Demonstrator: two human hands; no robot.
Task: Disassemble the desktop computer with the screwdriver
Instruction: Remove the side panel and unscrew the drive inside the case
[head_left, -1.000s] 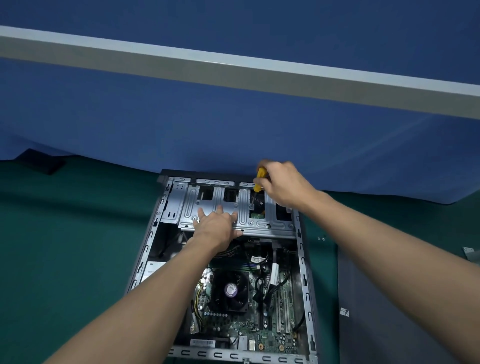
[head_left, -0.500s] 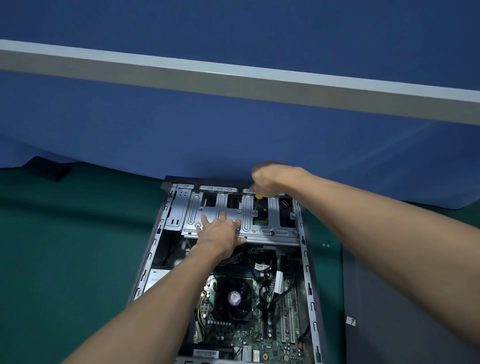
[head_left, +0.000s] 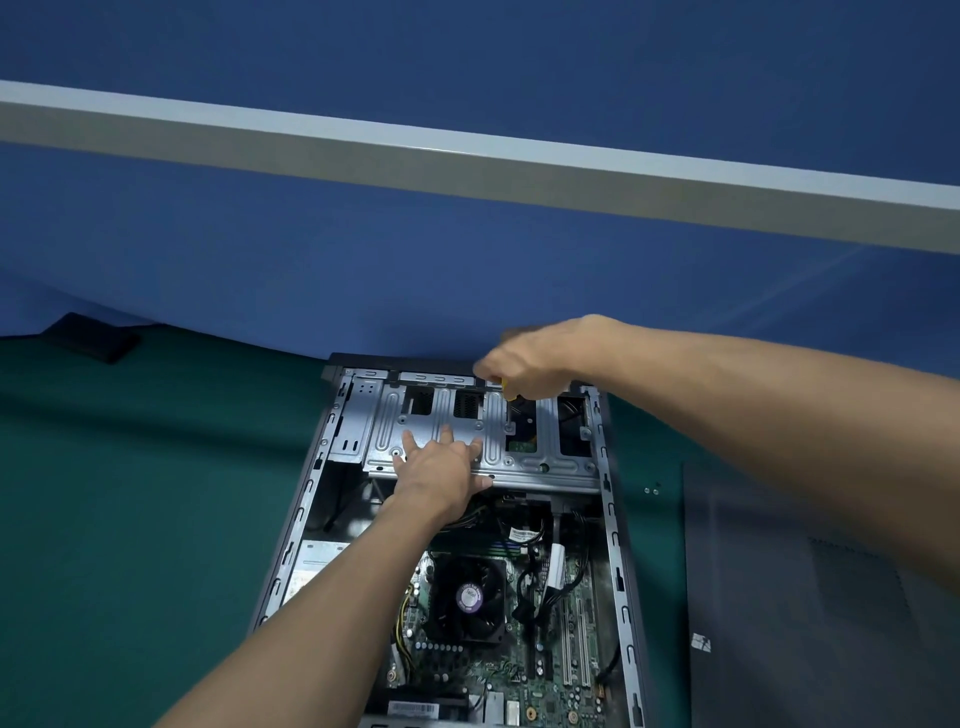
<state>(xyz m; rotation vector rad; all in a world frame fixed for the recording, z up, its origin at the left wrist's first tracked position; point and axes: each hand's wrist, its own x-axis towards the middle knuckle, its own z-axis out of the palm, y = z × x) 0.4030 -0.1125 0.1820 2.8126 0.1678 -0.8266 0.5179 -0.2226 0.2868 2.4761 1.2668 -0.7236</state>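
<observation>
An open desktop computer case (head_left: 613, 540) lies flat on a green table, its motherboard and black CPU fan (head_left: 467, 597) exposed. A silver metal drive cage (head_left: 545, 457) spans the far end of the case. My left hand (head_left: 441, 467) rests flat on the cage with its fingers spread. My right hand (head_left: 524, 361) is curled round a yellow-handled screwdriver (head_left: 506, 388) above the cage's far edge. The shaft points down into a cage opening; its tip is too small to make out.
The removed grey side panel (head_left: 810, 597) lies on the green table (head_left: 130, 493) to the right of the case, with two small screws (head_left: 652, 489) beside it. A dark flat object (head_left: 93, 338) sits at the far left. A blue wall rises behind the table.
My right hand has turned over the screwdriver, from beside the handle to on top of it, so less yellow shows. My left hand has stayed on the cage. The view has shifted slightly.
</observation>
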